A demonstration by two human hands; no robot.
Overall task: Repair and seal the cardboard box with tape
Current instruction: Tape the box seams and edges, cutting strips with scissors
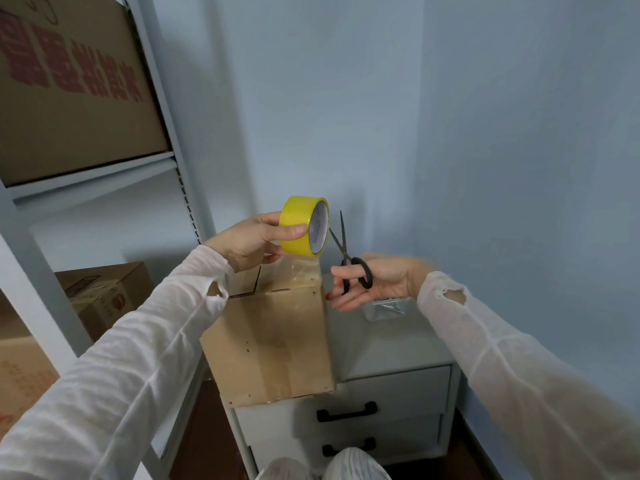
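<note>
A brown cardboard box stands on a white drawer cabinet. My left hand grips a yellow roll of tape above the box's far top edge. A clear strip of tape runs from the roll down onto the box top. My right hand holds black scissors by the handles, just right of the box. The blades are open and point up, close beside the roll.
A small clear container lies on the cabinet top under my right hand. A white metal shelf unit stands at the left with a large printed carton and smaller cartons. Blue walls close in behind and right.
</note>
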